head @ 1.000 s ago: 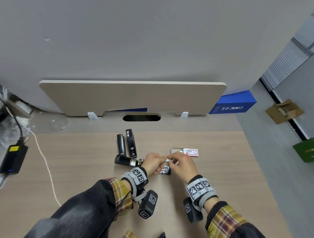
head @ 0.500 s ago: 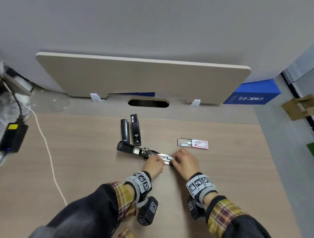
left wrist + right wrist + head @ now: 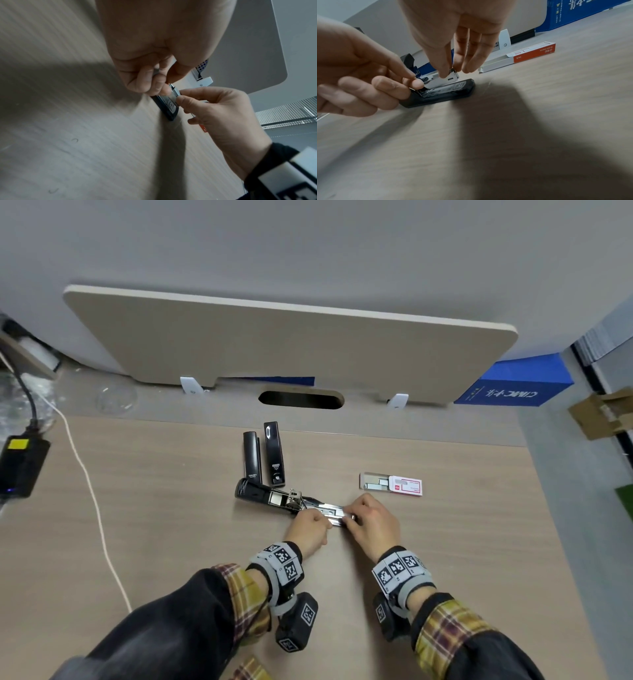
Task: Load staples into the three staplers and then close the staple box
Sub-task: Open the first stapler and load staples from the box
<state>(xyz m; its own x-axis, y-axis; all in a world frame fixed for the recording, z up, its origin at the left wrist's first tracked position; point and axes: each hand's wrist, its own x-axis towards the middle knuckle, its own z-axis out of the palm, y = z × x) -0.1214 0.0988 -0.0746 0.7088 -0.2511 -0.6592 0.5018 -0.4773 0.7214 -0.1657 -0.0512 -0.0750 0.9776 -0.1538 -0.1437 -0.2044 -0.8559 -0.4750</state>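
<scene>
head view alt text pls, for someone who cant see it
Two hands, left hand and right hand, work on an opened black stapler lying on a wooden desk. Two closed staplers lie behind it, an open staple box to the right.

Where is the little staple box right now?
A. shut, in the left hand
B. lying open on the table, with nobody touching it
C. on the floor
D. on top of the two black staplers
B: the staple box lies on the table with its tray slid out, apart from both hands, which are busy at the open stapler.
</scene>
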